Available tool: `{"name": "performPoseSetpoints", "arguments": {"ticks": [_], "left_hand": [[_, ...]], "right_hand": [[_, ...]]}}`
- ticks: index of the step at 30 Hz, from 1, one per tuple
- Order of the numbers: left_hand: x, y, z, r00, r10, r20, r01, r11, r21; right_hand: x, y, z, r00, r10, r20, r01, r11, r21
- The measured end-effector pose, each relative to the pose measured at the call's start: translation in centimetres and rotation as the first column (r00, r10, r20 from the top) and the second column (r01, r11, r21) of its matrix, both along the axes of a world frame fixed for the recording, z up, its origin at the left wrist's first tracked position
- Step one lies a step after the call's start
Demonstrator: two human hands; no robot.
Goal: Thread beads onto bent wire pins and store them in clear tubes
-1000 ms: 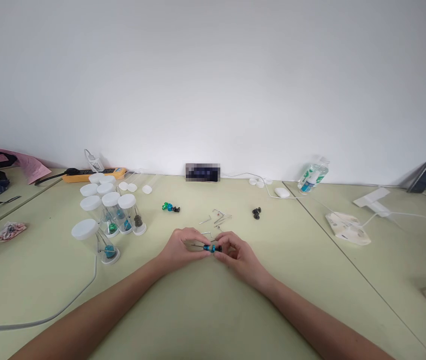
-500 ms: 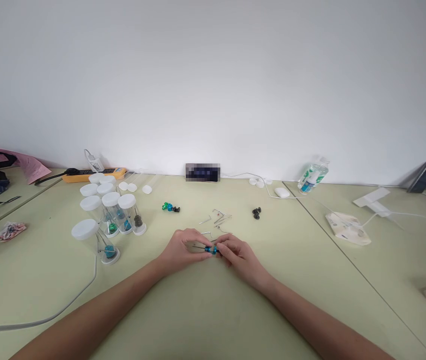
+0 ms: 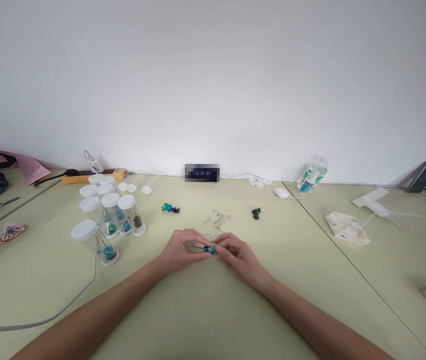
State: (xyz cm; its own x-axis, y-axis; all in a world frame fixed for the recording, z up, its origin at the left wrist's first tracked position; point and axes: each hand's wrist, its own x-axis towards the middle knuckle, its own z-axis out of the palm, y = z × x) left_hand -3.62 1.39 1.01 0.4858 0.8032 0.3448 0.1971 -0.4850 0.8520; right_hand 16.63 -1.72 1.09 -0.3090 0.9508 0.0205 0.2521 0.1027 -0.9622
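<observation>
Between my two hands, low in the middle of the head view, is a small shiny blue metal part [image 3: 209,249] with a thin metal rod [image 3: 197,247] sticking out to the left. My left hand [image 3: 183,251] pinches its left side between thumb and fingertips. My right hand [image 3: 238,254] closes thumb and fingers on its right end, which the fingertips partly hide. Just beyond the hands lie L-shaped hex keys [image 3: 205,220] and several thin metal pieces [image 3: 220,218]. Green, blue and black small parts [image 3: 169,207] sit farther left; black knob-like parts [image 3: 256,214] are to the right.
Clear tubes with white caps [image 3: 85,230] stand at left, holding coloured parts and rods. Behind them is an orange power strip [image 3: 75,178]. A phone-like dark screen [image 3: 202,173] leans on the wall. At right are a clear bottle [image 3: 312,176], white case [image 3: 282,193] and cables.
Both hands stay in nearly the same place around the blue part. My right fingers have shifted slightly, and the dark end seen beside them earlier is now hidden.
</observation>
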Motion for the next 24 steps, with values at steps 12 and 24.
{"name": "performPoseSetpoints", "arguments": {"ticks": [12,24], "left_hand": [[0.03,-0.06,-0.01,1.0,-0.009,-0.001,0.009,1.0,0.007],[-0.03,0.03,-0.22,1.0,0.001,0.016,-0.001,1.0,-0.024]], "right_hand": [[0.06,0.01,-0.01,1.0,0.016,0.019,-0.015,1.0,-0.014],[-0.04,0.04,-0.4,1.0,0.019,-0.021,-0.019,1.0,-0.007]]}}
